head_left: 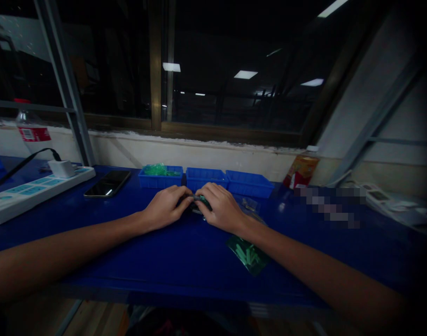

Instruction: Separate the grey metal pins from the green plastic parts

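Note:
My left hand and my right hand meet above the middle of the blue table. Thumbs and fingers of both are pinched around something small and dark, mostly hidden, with a bit of green showing under the right fingers. Small shiny pieces lie or hang just below the fingertips; they are too small to name. Beside my right forearm lies a small plastic bag with several pale green strips in it. A clear bag with small metallic bits rests behind my right wrist.
Three blue bins line the wall: a left bin with green plastic bags, a middle bin and a right bin. Left are a phone, a power strip and a red-capped bottle. Another bottle stands right.

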Motion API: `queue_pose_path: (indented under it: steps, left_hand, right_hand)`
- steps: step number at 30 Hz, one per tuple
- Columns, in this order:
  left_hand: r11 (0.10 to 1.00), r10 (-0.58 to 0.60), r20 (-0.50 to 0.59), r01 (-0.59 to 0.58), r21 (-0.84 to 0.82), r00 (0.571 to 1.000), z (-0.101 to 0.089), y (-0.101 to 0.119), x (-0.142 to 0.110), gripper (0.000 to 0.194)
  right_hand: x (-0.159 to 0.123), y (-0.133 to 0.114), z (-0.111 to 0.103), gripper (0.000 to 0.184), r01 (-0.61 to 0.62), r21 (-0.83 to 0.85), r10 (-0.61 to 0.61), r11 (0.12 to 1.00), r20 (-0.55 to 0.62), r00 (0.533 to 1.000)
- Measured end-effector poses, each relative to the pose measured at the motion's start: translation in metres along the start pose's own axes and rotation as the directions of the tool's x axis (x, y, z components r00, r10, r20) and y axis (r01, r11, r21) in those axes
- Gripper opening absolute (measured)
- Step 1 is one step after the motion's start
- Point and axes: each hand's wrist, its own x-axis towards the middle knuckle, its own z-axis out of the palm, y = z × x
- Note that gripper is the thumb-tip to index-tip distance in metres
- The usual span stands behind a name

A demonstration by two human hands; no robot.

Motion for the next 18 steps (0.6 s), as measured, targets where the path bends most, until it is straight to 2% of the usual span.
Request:
queue_pose_path:
  steps: [9, 13, 18]
  left_hand:
    - [0.999, 0.005, -0.058, -0.008, -0.041, 0.998, 0.0002, 0.0010, 0.0000, 0.022]
    - [0.999, 0.018, -0.061, -0.020, -0.032, 0.998, -0.0003, 0.0017, 0.0003, 0.014]
    - [0.999, -0.001, -0.049, -0.001, -0.038, 0.999, -0.0013, 0.0020, 0.0005, 0.016]
  right_hand:
    - [-0.0002, 0.0000, 0.0000, 0.013, -0.002, -0.019, 0.001, 1.000, -0.004, 1.000]
    - [-0.0004, 0.0006, 0.0011, 0.015, -0.008, -0.010, 0.008, 1.000, -0.024, 1.000]
    - [-0.0003, 0.0005, 0.0006, 0.017, -0.016, 0.007, 0.016, 1.000, -0.037, 0.999]
